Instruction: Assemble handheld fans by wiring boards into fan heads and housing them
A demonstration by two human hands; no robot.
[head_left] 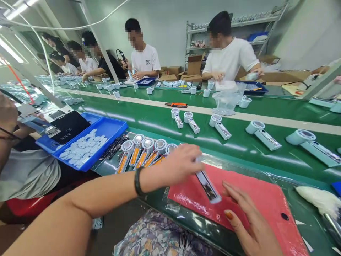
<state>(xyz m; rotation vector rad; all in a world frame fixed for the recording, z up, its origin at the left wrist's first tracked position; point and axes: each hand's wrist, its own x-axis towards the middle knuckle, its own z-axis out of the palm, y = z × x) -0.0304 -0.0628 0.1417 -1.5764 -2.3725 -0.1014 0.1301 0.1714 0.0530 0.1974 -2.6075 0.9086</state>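
Observation:
My left hand is closed around the head end of a white handheld fan housing. Its slim handle slants down to the right over a red mat, its dark inner parts showing. The round head is hidden behind my fingers. Just right of the handle's lower end, my right hand hovers over the mat, fingers apart and holding nothing. Left of my left hand lie several similar fan housings with orange strips in their handles.
A blue tray of white pieces stands at left beside a seated person. Several fan housings lie along the green conveyor belt, with orange-handled pliers beyond. Co-workers sit opposite. A white cloth-like bundle lies at right.

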